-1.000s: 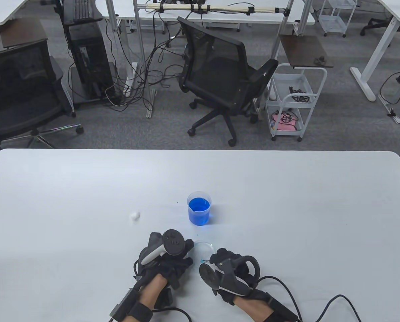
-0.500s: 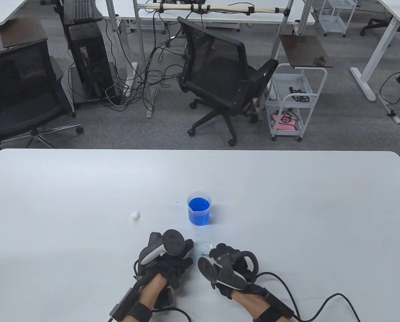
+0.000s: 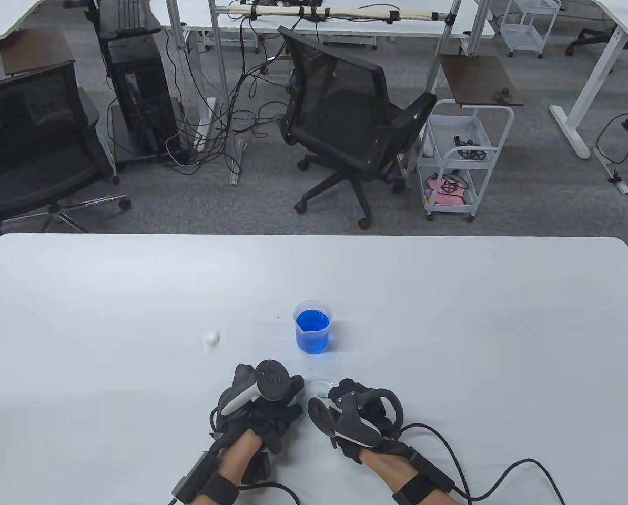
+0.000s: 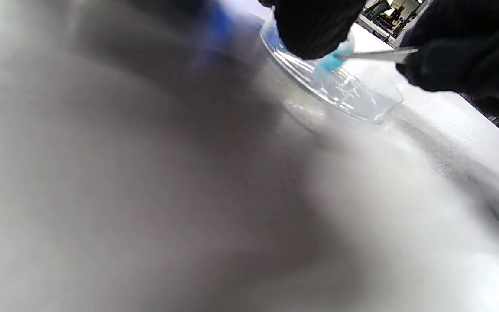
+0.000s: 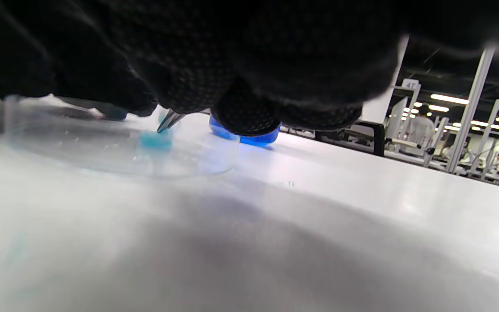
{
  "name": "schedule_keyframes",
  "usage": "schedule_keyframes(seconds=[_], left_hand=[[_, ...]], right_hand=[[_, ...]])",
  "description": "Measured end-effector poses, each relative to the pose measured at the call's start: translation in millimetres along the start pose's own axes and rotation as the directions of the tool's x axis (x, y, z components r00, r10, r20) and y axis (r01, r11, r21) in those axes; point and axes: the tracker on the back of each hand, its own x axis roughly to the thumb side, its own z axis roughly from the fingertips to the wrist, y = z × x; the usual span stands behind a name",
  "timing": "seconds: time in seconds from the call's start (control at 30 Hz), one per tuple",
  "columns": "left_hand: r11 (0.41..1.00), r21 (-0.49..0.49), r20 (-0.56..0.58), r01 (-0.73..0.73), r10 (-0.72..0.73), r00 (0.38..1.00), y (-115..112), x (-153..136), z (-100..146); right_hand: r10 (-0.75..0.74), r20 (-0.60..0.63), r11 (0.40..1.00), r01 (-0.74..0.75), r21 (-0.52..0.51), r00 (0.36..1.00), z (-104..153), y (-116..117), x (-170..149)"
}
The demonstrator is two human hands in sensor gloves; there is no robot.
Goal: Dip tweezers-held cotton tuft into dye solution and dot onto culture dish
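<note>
On the white surface (image 3: 451, 326), a clear culture dish (image 4: 340, 89) is being steadied at its rim by the left hand (image 3: 264, 402), whose gloved fingertips (image 4: 314, 26) are being pressed onto the dish's near edge; whether this grip is actually clamped on the rim cannot be told. Metal tweezers (image 4: 377, 54) are being pinched tightly in the grip of the right hand (image 3: 358, 415), and a blue-stained cotton tuft (image 5: 155, 139) is being held at their tips. The tuft is being kept inside the dish, at or just above its floor; contact cannot be confirmed from the blurred wrist views. In the table view the dish is largely being hidden between the two hands. A beaker of blue dye solution (image 3: 312, 327) is being left standing upright just beyond the hands, apart from both. A small white cotton piece (image 3: 211, 338) is lying to the left of the beaker, well apart from the hands.
</note>
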Motion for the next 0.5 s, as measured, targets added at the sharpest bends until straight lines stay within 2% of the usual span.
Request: schedule_keyframes(seconds=[0.2,0.5], left_hand=[[1.000,-0.003,0.001,-0.001,0.001,1.000,0,1,0],[1.000,-0.001,0.003,0.004,-0.004,1.000,-1,2,0]], right_hand=[[-0.030,-0.033,0.996,0.027,-0.079,0.999,-8,-14,-6],[0.040,-0.006,0.999,-0.040,0.013,0.999,-13,5,5]])
